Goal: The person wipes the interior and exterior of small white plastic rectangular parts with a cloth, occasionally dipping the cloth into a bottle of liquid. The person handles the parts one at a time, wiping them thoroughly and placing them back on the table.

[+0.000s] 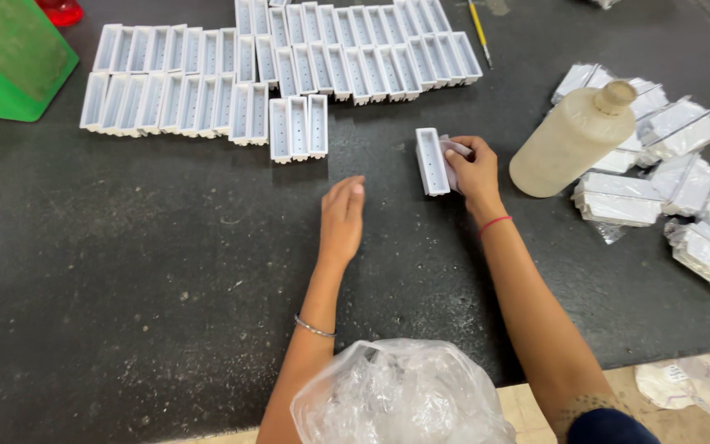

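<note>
Crumpled plastic bag (400, 395) nearest; right fingers (463, 156) grasping white tray (431, 161), left hand (343, 215) released.

Bright, even light falls from above onto the dark counter (125, 271), leaving only short, soft shadows beside the hands. The crumpled clear plastic bag (400, 395) at the bottom edge shows pale glare and looks slightly soft. The rows of white trays (207, 90) stay sharp, though they bow slightly toward the frame's edges.

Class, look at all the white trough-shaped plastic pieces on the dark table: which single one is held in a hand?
The white piece gripped by the right hand, apart from the rows; the others lie untouched in rows.
</note>
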A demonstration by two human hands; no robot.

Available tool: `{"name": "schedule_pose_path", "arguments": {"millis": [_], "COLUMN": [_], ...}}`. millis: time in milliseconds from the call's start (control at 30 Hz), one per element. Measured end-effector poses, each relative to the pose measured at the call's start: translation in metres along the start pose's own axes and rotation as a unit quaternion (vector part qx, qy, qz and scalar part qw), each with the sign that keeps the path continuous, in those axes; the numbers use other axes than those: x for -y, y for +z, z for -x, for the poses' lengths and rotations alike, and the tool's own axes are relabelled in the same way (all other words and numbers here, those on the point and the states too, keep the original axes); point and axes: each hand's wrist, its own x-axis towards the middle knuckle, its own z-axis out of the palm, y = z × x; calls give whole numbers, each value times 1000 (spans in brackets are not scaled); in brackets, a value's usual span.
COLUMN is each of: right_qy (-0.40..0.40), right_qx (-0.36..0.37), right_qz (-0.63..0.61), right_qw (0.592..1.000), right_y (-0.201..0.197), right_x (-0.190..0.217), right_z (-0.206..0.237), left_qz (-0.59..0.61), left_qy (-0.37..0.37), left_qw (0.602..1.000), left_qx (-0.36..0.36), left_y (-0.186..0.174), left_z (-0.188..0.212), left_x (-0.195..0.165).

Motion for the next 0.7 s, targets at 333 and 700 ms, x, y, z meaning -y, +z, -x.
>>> {"name": "schedule_pose_path", "arguments": {"millis": [333, 700], "right_qy": [-18, 57], "right_qx": [166, 198], "right_qz": [20, -155], "right_qw": [986, 966], "right_y": [56, 65], "right_x": [17, 28], "right_z": [62, 86], "left_qz": [-44, 324], "left_qy": [-12, -174], "left_qw": [999, 930], "left_qx": [11, -7], "left_y": [4, -12], "left_z": [5, 1], "left_x": [-5, -21]}}
